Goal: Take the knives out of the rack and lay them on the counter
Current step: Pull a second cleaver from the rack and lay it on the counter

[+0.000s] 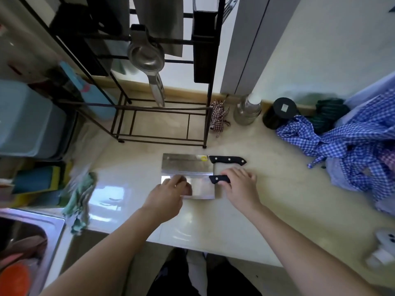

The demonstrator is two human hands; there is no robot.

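Two cleavers lie flat on the pale counter at the centre of the frame, side by side with blades pointing to the frame's left and black handles to the right. The far cleaver lies free, its riveted handle untouched, with a small yellow sticker near the heel of the blade. The near cleaver lies just below it in the frame, the two blades touching or nearly so along their long edges. The right hand is curled around the near cleaver's handle, fingers wrapped over it so that only the front end of the handle shows. The left hand rests with its fingertips spread on the flat of the same blade, loosely open and gripping nothing. The black wire rack stands at the back of the counter in the upper centre of the frame, with a metal squeezer hanging from it. A blue checked cloth is heaped at the right of the frame, and a steel sink shows at the lower left.
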